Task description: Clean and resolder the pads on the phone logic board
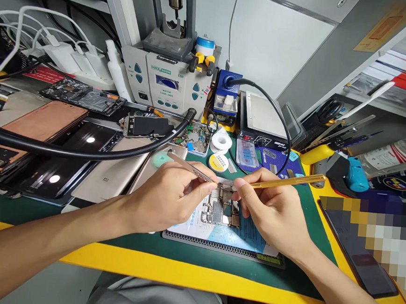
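Note:
My left hand [171, 196] is closed around silver metal tweezers [189, 166], whose tips point right. My right hand [271, 206] pinches a slim gold-handled blade tool [288, 181]; its flat silver end reaches left, close to the tweezer tips. Whether the two tools touch, or have something small between them, I cannot make out. Just below both hands lies a phone circuit board [215, 211], its upper edge partly covered by my fingers. Beneath it is a blue and white printed sheet [189, 230] on a grey perforated-edge pad [216, 247].
Behind are a grey rework station [166, 83], a blue soldering station [226, 97] and a white spool [221, 141]. A black hose [118, 156] crosses over several phones at left. A dark phone [356, 253] lies right. A green mat [309, 226] covers the yellow-edged bench.

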Demonstrator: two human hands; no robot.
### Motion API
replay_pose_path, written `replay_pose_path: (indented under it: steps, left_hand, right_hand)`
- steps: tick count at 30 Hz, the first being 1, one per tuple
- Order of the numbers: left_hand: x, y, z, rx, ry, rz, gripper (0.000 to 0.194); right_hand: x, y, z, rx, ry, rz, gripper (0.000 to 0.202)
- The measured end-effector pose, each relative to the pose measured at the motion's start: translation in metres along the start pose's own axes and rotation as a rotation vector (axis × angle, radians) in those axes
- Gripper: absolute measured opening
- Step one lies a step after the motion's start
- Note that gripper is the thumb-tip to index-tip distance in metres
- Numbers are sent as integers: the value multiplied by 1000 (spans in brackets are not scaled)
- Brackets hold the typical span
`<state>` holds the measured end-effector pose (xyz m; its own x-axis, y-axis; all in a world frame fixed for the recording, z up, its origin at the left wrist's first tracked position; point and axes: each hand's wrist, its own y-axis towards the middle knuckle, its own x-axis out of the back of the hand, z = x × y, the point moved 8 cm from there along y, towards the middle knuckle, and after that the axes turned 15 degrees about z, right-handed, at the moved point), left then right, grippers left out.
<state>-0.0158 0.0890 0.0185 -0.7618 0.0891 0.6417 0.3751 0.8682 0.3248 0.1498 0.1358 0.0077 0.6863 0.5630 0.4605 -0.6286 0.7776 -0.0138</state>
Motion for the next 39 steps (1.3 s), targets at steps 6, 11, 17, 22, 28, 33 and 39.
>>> replay_pose_path:
  steps: [6, 11, 17, 22, 28, 33, 39]
  left_hand:
    - [0, -2, 1, -7, 9, -11, 13]
    - [0, -1, 0, -4, 19, -7, 13]
    - [1, 0, 1, 6, 21, -1, 15]
    - [0, -1, 3, 12, 21, -3, 16]
    - [0, -2, 2, 2, 24, -4, 15]
    - [0, -2, 1, 9, 25, -6, 16]
    - [0, -2, 2, 7, 27, -12, 15]
  right_hand:
    - [0, 0, 1, 8, -11, -5, 29]
    - [0, 0, 1, 5, -24, 1, 30]
    - [1, 0, 0, 2, -18, -10, 30]
    - [0, 0, -1, 0, -21, -7, 30]
    - [0, -1, 0, 2, -36, -3, 30]
    - [1, -1, 1, -10, -43, -8, 31]
    - [2, -1, 1, -4, -47, -18, 31]
